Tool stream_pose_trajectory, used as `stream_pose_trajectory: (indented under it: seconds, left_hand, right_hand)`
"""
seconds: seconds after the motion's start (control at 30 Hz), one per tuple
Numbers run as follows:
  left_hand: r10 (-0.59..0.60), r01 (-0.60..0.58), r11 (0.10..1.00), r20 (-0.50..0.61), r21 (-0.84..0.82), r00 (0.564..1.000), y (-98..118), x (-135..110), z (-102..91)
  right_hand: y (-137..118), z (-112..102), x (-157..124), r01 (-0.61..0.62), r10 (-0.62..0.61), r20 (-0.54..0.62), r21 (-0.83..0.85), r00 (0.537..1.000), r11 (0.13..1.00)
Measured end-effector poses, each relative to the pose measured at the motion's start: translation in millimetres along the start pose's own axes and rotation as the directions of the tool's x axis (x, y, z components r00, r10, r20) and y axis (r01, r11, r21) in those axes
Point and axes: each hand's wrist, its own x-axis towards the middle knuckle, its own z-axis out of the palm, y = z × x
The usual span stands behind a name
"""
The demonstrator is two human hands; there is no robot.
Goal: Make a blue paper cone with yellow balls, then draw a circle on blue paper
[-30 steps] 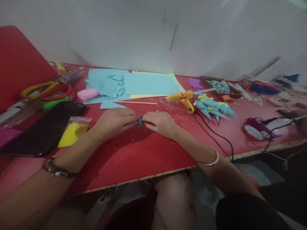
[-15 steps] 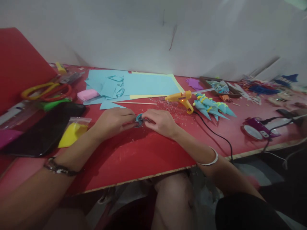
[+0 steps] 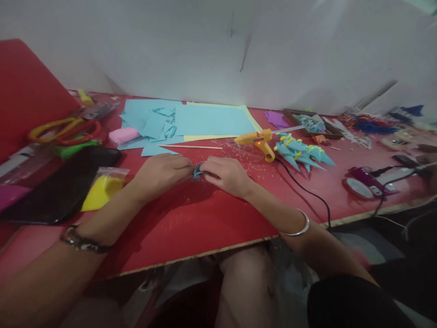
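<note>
A small curled strip of blue paper [image 3: 197, 170] is held between my two hands, above the red tabletop [image 3: 191, 218]. My left hand [image 3: 163, 175] pinches it from the left with closed fingers. From the right, my right hand [image 3: 223, 174] grips it, its fingers curled in. Much of the paper is hidden by the fingertips. Just beyond the hands lies a thin wooden stick [image 3: 194, 146], and behind that are blue paper sheets [image 3: 215, 120] with folded pieces on them.
A yellow glue gun [image 3: 256, 139] with a black cord stands right of centre, beside blue paper cones [image 3: 297, 152]. At left lie scissors [image 3: 56, 130], a black flat case [image 3: 64, 187] and a yellow packet [image 3: 104, 189]. A purple device [image 3: 367, 180] sits at far right.
The blue paper has turned slightly between my fingers and shows a more open curl. Both hands stay in nearly the same place.
</note>
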Motion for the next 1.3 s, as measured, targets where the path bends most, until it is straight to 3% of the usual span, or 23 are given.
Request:
stream_pose_trajectory:
  seconds: [0.27, 0.57, 0.73, 0.87, 0.97, 1.13, 1.3]
  left_hand:
    - [0.027, -0.026, 1.000, -0.046, 0.007, 0.999, -1, 0, -0.2]
    - [-0.077, 0.073, 0.992, -0.044, -0.103, 0.996, -4, -6, -5.2]
    - [-0.169, 0.158, 0.951, -0.019, -0.264, 0.985, -12, -13, -7.2]
    - [-0.180, 0.231, 0.914, 0.176, -0.333, 0.968, -16, -12, -9.0]
    - [-0.156, 0.267, 0.909, 0.332, -0.321, 0.930, -13, -8, -13.3]
    - [-0.159, 0.257, 0.938, 0.373, -0.231, 0.914, -2, 0, -16.2]
    - [-0.143, 0.258, 0.924, 0.373, -0.282, 0.917, 1, 1, -11.2]
  right_hand:
    - [-1, -1, 0, -0.007, 0.007, -0.013, 0.066, 1.000, 0.998]
    - [2, -6, -3, -0.079, 0.105, -0.057, 0.344, 0.993, 0.936]
    - [1, -8, -3, -0.108, 0.096, 0.049, 0.440, 0.994, 0.891]
    - [4, -3, -3, -0.135, 0.039, 0.206, 0.474, 0.978, 0.870]
    - [9, -1, -3, -0.160, 0.024, 0.278, 0.477, 0.960, 0.864]
    - [8, 1, -1, -0.150, 0.004, 0.279, 0.502, 0.960, 0.852]
    - [4, 4, 0, -0.184, 0.001, 0.294, 0.595, 0.956, 0.782]
